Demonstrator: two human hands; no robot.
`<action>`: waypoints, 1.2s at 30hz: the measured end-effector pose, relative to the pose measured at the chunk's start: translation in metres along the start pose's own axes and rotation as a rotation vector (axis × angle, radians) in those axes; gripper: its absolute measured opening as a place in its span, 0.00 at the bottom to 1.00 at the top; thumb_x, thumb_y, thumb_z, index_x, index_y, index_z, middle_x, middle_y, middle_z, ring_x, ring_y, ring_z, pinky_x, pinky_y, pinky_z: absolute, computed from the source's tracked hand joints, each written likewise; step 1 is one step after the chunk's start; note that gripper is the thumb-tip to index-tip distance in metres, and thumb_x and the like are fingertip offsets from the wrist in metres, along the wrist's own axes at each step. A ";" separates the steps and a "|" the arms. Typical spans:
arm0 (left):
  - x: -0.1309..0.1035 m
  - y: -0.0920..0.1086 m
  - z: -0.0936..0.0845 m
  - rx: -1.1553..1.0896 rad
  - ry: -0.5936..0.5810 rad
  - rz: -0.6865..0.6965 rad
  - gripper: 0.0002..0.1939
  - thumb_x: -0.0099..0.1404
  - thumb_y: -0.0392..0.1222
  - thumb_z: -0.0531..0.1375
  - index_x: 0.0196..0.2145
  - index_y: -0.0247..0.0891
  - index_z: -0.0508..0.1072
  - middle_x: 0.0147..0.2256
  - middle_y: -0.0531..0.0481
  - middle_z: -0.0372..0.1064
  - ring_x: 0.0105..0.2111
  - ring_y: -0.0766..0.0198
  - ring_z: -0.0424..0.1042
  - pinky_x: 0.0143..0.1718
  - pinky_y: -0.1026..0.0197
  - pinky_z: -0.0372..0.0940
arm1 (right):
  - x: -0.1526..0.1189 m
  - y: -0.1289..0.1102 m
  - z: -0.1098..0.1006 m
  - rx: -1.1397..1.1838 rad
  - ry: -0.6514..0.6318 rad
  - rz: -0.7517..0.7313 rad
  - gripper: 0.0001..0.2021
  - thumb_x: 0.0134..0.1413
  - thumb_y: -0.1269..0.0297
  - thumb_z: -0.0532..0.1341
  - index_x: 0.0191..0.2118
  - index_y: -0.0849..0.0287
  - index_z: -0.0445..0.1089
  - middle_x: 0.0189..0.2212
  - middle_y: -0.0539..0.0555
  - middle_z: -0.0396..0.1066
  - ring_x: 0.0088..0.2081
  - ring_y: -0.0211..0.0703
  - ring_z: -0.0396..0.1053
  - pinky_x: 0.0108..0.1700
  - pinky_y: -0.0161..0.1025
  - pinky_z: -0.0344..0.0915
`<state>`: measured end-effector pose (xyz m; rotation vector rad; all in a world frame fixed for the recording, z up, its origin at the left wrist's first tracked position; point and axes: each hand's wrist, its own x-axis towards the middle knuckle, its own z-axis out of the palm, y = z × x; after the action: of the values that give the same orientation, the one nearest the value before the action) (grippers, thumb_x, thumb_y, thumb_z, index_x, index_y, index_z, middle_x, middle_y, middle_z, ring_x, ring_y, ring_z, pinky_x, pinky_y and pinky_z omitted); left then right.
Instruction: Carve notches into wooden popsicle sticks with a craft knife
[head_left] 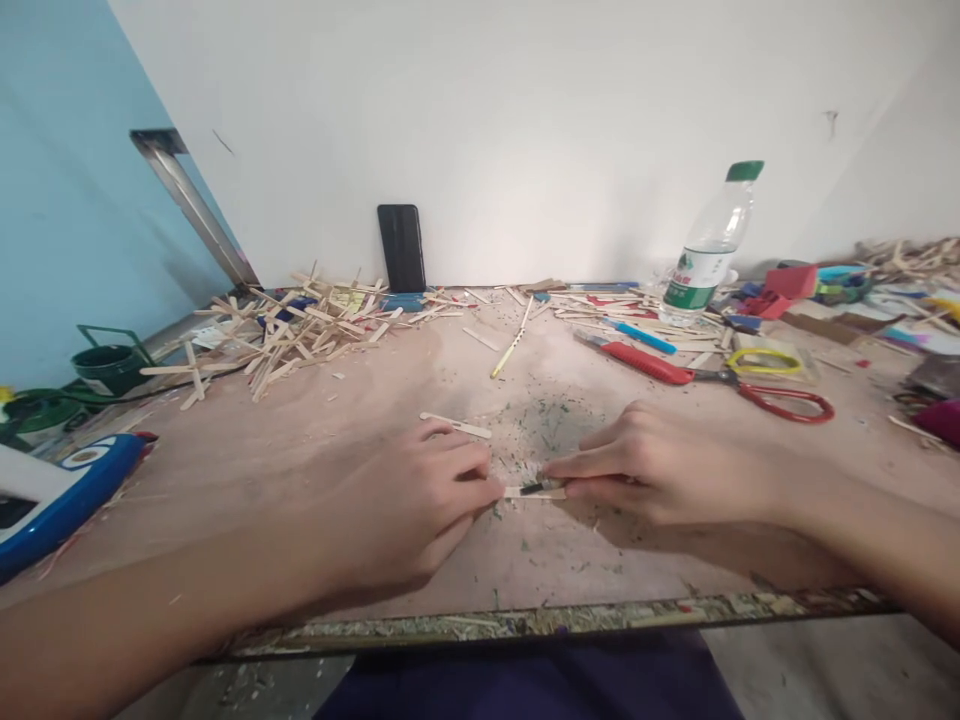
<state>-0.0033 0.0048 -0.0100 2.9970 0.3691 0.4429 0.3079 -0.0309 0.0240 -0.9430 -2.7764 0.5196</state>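
Observation:
A short pale wooden stick lies flat near the table's front, between my hands. My left hand has its fingers closed and pins the stick's left end. In my right hand is a small dark blade, its tip resting on the stick; the rest of the tool is hidden by my fingers. Just beyond my left hand lies another wooden stick. Small greenish shavings are scattered around the work spot.
A heap of sticks and an upright black phone stand at the back left. Red-handled scissors, a red cutter, a blue pen-like tool and a plastic bottle are on the right. A blue object sits far left.

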 end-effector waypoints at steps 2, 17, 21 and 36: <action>0.000 -0.002 0.003 -0.002 0.027 -0.021 0.12 0.82 0.31 0.57 0.50 0.39 0.81 0.42 0.47 0.78 0.44 0.54 0.76 0.55 0.49 0.64 | 0.000 -0.001 -0.001 -0.003 -0.009 0.001 0.16 0.81 0.67 0.60 0.61 0.59 0.84 0.45 0.58 0.89 0.37 0.45 0.85 0.34 0.40 0.67; -0.002 -0.008 0.001 0.055 -0.028 -0.024 0.13 0.84 0.32 0.56 0.51 0.36 0.82 0.48 0.44 0.80 0.50 0.51 0.77 0.57 0.46 0.66 | -0.003 -0.003 -0.007 -0.113 0.017 -0.015 0.19 0.77 0.71 0.59 0.61 0.52 0.85 0.39 0.52 0.88 0.32 0.45 0.82 0.29 0.42 0.61; -0.001 -0.008 0.003 0.017 0.015 -0.052 0.13 0.85 0.34 0.56 0.46 0.37 0.82 0.49 0.45 0.79 0.48 0.52 0.76 0.55 0.48 0.66 | -0.002 -0.002 -0.007 -0.132 0.025 -0.019 0.19 0.76 0.71 0.58 0.60 0.53 0.85 0.40 0.53 0.88 0.34 0.45 0.83 0.32 0.41 0.63; 0.000 -0.006 0.005 -0.055 0.065 -0.038 0.13 0.84 0.32 0.55 0.51 0.39 0.81 0.42 0.49 0.80 0.44 0.54 0.76 0.49 0.51 0.63 | -0.004 -0.006 -0.010 -0.170 0.028 0.002 0.19 0.76 0.73 0.58 0.60 0.55 0.84 0.33 0.53 0.82 0.28 0.40 0.73 0.28 0.41 0.51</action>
<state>-0.0032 0.0099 -0.0158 2.9227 0.4117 0.5391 0.3105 -0.0344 0.0356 -0.9781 -2.8300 0.2718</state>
